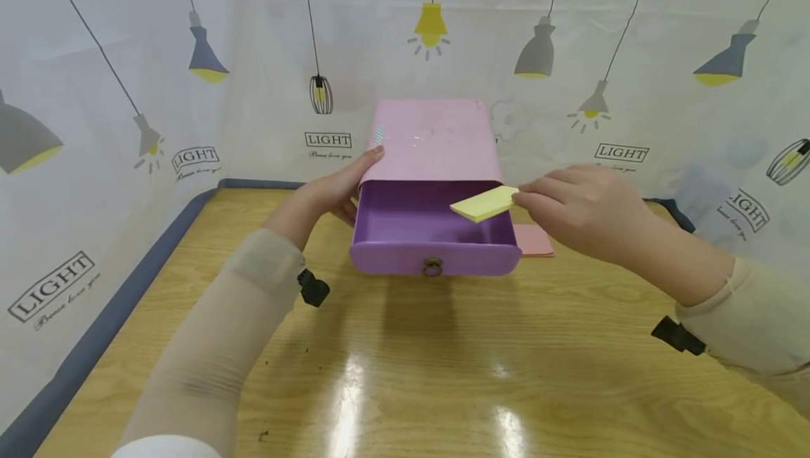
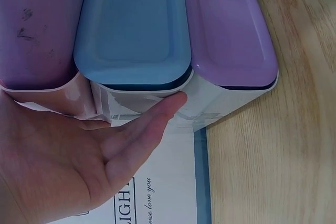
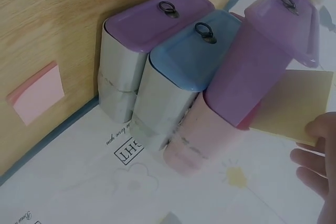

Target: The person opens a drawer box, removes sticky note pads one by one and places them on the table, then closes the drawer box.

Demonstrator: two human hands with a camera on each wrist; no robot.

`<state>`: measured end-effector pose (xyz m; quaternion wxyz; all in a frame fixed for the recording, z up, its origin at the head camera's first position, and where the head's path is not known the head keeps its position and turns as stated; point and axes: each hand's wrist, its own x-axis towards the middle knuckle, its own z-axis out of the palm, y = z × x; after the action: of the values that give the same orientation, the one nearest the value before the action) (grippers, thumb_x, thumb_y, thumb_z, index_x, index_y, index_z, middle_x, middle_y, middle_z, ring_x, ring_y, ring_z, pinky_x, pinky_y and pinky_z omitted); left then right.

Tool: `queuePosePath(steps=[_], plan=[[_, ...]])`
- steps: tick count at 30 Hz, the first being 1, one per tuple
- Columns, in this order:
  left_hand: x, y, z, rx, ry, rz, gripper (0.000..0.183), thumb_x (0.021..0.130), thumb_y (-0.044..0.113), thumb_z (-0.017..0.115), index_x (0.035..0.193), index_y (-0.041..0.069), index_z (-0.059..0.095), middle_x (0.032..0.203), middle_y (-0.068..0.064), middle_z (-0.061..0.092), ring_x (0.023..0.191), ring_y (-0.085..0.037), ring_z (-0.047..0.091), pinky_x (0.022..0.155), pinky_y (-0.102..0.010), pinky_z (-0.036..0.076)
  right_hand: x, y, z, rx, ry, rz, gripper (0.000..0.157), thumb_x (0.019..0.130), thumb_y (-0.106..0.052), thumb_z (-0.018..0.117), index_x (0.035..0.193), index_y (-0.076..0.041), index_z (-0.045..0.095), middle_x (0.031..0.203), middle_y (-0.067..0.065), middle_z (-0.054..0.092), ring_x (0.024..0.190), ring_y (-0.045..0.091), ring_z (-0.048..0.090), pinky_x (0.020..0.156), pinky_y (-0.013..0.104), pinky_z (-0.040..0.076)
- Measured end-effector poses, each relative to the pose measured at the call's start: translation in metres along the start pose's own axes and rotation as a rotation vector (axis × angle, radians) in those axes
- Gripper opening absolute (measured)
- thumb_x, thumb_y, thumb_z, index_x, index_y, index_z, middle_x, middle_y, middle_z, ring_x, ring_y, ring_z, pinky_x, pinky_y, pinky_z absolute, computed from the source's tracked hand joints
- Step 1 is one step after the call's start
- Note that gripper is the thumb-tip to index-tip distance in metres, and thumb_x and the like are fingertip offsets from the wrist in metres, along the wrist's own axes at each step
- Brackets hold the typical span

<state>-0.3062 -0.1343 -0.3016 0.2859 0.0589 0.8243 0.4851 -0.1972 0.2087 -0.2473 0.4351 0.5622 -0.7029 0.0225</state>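
Observation:
A pink-topped drawer unit (image 1: 433,138) stands on the table, its top purple drawer (image 1: 436,259) pulled out. Against the left side of the unit rests my left hand (image 1: 338,187), thumb by the top edge. The left wrist view shows that hand (image 2: 68,161) with fingers extended along the unit's side, next to a closed blue drawer (image 2: 134,30) and a closed lower purple drawer (image 2: 231,35). My right hand (image 1: 582,205) pinches a yellow sticky note pad (image 1: 484,203) by one end, above the right part of the pulled-out drawer. Inside, the drawer's visible floor is bare purple.
A pink sticky note pad (image 1: 534,240) lies on the wooden table (image 1: 443,373), right of the unit. Behind and to the left hangs a white cloth (image 1: 266,57) printed with lamps, with a blue border (image 1: 107,324) along the table.

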Motion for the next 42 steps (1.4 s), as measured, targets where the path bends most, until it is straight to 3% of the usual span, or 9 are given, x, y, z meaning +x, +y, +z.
queuePosePath(steps=[8, 12, 24, 32, 42], plan=[[-0.003, -0.001, -0.001, -0.007, -0.001, 0.000, 0.103, 0.082, 0.086, 0.018, 0.150, 0.009, 0.029, 0.124, -0.027, 0.055, 0.092, -0.042, 0.067, 0.077, -0.049, 0.056, -0.010, -0.001, -0.014, -0.025, 0.075, 0.062, 0.030, 0.100, -0.010, 0.044, 0.086, -0.002, 0.070, 0.076, 0.008, 0.071, 0.057, 0.028, 0.064, 0.044, 0.046, 0.049], [-0.003, -0.001, -0.001, -0.003, 0.002, -0.001, 0.104, 0.081, 0.087, 0.019, 0.149, 0.009, 0.032, 0.123, -0.026, 0.056, 0.091, -0.041, 0.067, 0.077, -0.049, 0.056, -0.017, -0.003, -0.019, -0.028, 0.096, 0.098, 0.030, 0.100, -0.012, 0.045, 0.086, -0.002, 0.070, 0.076, 0.008, 0.071, 0.057, 0.029, 0.064, 0.047, 0.047, 0.050], [-0.001, -0.001, 0.000, 0.009, 0.010, 0.006, 0.105, 0.081, 0.087, 0.019, 0.148, 0.008, 0.033, 0.123, -0.027, 0.056, 0.091, -0.041, 0.067, 0.076, -0.048, 0.056, -0.039, -0.002, -0.032, -0.069, 0.064, 0.198, 0.033, 0.099, -0.019, 0.050, 0.085, 0.001, 0.072, 0.076, 0.011, 0.070, 0.061, 0.034, 0.066, 0.054, 0.050, 0.052], [-0.001, -0.001, 0.001, -0.005, 0.007, 0.005, 0.105, 0.081, 0.087, 0.019, 0.148, 0.007, 0.032, 0.122, -0.026, 0.056, 0.093, -0.041, 0.067, 0.077, -0.048, 0.056, -0.054, 0.003, -0.027, -0.091, 0.085, 0.220, 0.032, 0.097, -0.018, 0.049, 0.082, 0.000, 0.071, 0.071, 0.008, 0.068, 0.057, 0.031, 0.064, 0.049, 0.049, 0.050], [-0.001, -0.001, 0.001, -0.001, 0.013, 0.006, 0.102, 0.083, 0.085, 0.017, 0.149, 0.008, 0.030, 0.122, -0.027, 0.056, 0.091, -0.041, 0.067, 0.076, -0.048, 0.056, -0.088, 0.017, -0.015, -0.114, -0.056, 0.216, 0.024, 0.093, -0.013, 0.049, 0.079, -0.003, 0.067, 0.065, 0.003, 0.061, 0.044, 0.019, 0.049, 0.035, 0.032, 0.034]])
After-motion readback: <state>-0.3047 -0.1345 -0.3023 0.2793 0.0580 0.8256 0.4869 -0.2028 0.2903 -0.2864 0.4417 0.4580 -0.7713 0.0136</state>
